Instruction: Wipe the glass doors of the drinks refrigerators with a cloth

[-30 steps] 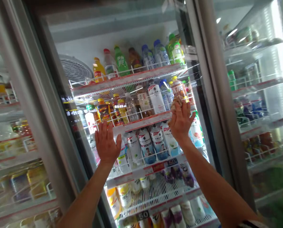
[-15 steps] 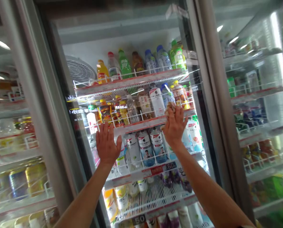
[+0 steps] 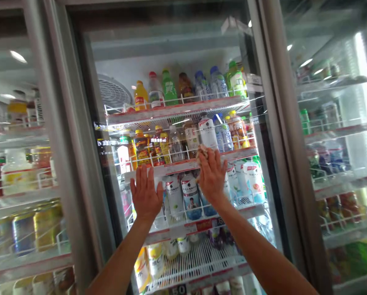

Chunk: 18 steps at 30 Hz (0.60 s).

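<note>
The right hand (image 3: pixel 212 174) is pressing a cloth (image 3: pixel 202 150) against the glass door (image 3: pixel 171 53), its fingers pinning it there. The left hand (image 3: pixel 145 194), fingers apart, is lying flat beside it, probably steadying the door.

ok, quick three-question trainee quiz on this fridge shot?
1. True or false: the left hand lies flat on the glass door.
2. What does the right hand press against the glass? A) a bottle B) a crumpled cloth C) a price tag
3. Which hand is higher in the picture?
Key: 1 true; 2 B; 3 the right hand.
</note>
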{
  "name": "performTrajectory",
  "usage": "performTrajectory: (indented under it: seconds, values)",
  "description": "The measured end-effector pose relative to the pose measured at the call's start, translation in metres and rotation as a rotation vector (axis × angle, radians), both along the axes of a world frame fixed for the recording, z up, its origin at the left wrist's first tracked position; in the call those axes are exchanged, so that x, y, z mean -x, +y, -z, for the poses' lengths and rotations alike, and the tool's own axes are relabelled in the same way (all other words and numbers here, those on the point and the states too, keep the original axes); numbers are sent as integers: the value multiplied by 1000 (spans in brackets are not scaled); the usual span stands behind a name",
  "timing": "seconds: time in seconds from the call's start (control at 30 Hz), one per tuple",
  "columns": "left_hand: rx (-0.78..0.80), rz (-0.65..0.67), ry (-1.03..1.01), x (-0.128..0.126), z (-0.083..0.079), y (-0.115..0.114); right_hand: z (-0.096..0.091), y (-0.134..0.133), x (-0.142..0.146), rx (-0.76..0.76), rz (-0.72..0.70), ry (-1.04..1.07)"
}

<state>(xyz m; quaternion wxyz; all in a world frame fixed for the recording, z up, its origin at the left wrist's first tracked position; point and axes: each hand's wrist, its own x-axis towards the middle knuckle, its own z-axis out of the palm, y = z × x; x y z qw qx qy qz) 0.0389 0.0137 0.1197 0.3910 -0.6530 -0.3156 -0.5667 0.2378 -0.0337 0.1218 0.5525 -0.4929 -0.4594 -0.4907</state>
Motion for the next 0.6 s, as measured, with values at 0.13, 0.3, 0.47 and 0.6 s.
performTrajectory:
  seconds: [0.13,0.3,0.47,0.6]
  values:
    - [-22,-2,11,1,0,0,11,0,34,130,-49,-347]
    - [-41,-24,16,-3,19,-4,-1,4,-2,-4,-7,-72]
    - [-47,-27,20,-5,32,-6,3,6,23,46,-53,-182]
    - [-51,-17,23,-3,30,-6,18,1,25,115,-73,-422]
